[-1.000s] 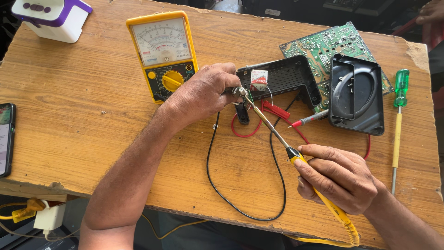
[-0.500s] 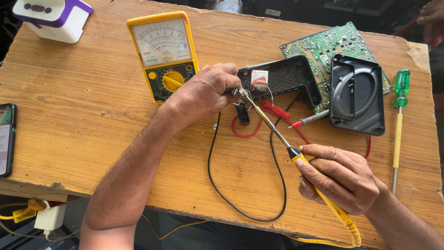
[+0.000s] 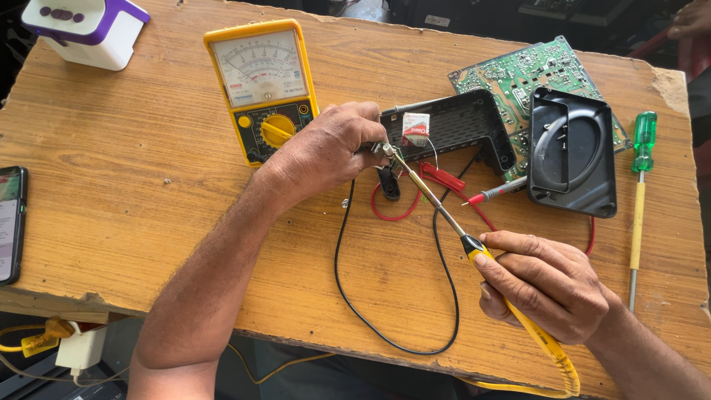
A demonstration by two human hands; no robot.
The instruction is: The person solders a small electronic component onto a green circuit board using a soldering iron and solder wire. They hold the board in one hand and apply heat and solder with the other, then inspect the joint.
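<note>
A small metal component [image 3: 386,150] is pinched in the closed fingers of the left hand [image 3: 326,148], above the wooden table [image 3: 148,185]; the yellow-handled soldering iron [image 3: 474,248], gripped by the right hand [image 3: 544,285], is angled up-left, tip touching it

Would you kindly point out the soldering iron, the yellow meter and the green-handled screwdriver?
soldering iron [image 3: 474,248]: head view, yellow grip's front end.
yellow meter [image 3: 261,70]: head view, dial face.
green-handled screwdriver [image 3: 644,141]: head view, green handle.
</note>
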